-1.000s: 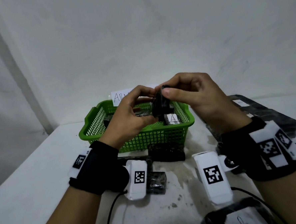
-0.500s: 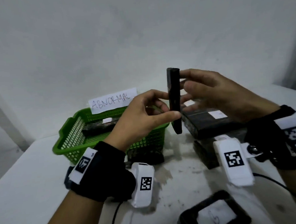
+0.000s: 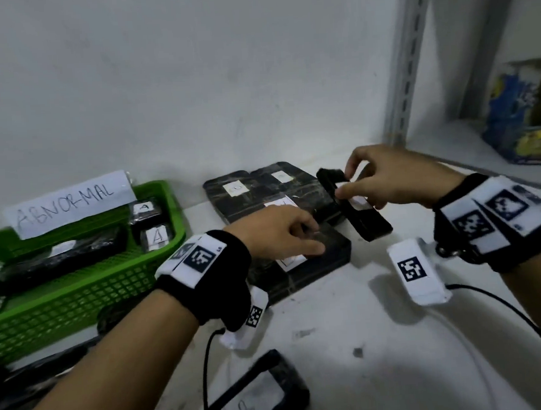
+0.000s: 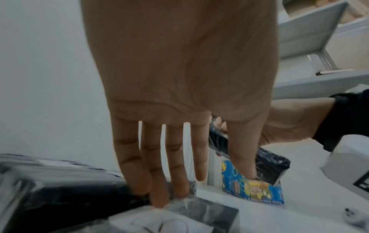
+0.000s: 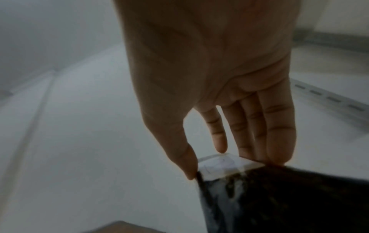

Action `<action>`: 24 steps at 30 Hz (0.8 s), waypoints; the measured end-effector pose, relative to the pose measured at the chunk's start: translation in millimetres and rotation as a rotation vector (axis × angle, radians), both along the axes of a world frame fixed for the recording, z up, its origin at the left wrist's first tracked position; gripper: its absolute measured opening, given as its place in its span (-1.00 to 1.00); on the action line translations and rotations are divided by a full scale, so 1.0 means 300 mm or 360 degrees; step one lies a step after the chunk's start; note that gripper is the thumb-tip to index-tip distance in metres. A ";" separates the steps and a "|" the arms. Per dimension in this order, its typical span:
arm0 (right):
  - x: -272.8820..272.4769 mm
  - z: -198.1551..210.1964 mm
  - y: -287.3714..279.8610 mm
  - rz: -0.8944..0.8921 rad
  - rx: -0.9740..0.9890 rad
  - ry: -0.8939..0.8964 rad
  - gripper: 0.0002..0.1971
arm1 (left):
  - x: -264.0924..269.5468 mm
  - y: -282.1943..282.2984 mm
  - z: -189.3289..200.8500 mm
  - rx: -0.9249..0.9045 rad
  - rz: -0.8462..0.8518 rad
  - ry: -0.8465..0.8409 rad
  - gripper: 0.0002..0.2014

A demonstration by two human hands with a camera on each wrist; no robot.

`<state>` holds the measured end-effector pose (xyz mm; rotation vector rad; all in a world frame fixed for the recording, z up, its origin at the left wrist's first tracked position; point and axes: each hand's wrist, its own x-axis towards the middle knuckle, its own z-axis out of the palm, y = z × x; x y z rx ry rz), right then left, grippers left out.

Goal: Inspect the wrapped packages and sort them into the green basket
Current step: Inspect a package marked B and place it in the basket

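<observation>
Fingers of right hand pinching black package; left hand flat, holding nothing.

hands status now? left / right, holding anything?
Left hand: open, straight fingers touching a wrapped package on the table.
Right hand: pinching a slim black package.

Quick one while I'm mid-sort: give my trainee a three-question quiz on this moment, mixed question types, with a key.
1. True or false: the right hand holds a black wrapped package between thumb and fingers.
2. What word is on the paper sign at the green basket?
3. Multiple choice: the left hand is
A. gripping the basket rim
B. fingers straight, touching a black package on the table
C. curled into an empty fist

Key: 1 true; 2 ABNORMAL; 3 B
</observation>
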<state>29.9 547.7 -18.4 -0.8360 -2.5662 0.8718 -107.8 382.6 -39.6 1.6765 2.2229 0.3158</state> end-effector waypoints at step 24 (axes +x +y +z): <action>-0.081 -0.073 0.052 0.0035 0.0213 -0.0219 -0.88 | -0.043 -0.044 -0.026 0.0448 0.0061 -0.0118 -0.71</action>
